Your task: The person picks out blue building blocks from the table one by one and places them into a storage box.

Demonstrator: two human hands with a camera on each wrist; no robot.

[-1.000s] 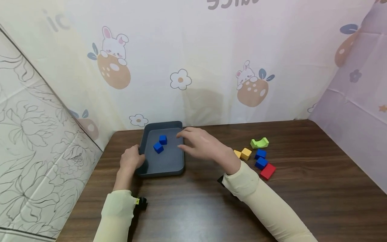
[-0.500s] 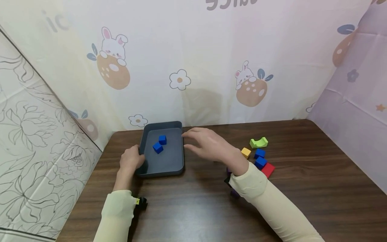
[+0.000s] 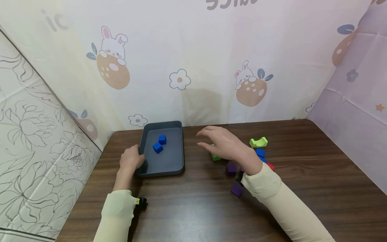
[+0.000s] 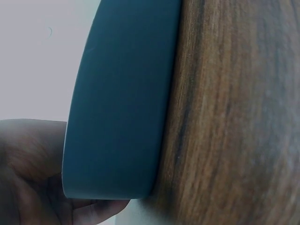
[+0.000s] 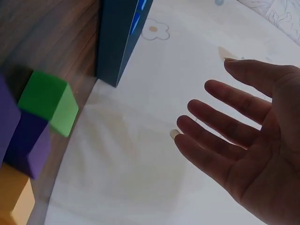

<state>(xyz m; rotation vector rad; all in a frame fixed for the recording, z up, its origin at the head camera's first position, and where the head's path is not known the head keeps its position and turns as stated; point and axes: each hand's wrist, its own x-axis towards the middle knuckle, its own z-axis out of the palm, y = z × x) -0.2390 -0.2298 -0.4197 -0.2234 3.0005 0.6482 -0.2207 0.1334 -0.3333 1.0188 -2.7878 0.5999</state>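
A dark grey tray point(image 3: 164, 164) rests on the table with two blue cubes point(image 3: 162, 139) inside. My left hand point(image 3: 130, 158) grips its left side, thumb at the rim; the left wrist view shows the fingers behind the tray's wall point(image 4: 117, 103). Right of the tray, my right hand point(image 3: 225, 143) hovers with fingers spread and loosely bent, holding nothing. Under it and partly hidden are a green block point(image 3: 215, 157) and purple blocks point(image 3: 231, 169). In the right wrist view a yellow block point(image 5: 14, 199) lies beside the purple ones, away from the palm.
Beyond the right wrist lie a light green arch-shaped block point(image 3: 258, 142), blue blocks point(image 3: 260, 152) and a red block point(image 3: 271, 165), partly covered by the sleeve. Another purple block point(image 3: 237, 190) sits nearer the front. A patterned cloth point(image 3: 205, 67) hangs behind the table point(image 3: 181, 208).
My right hand has moved right, away from the tray's right edge and over the blocks. Green and purple blocks have come into sight; the yellow ones are now covered. The left hand stays put.
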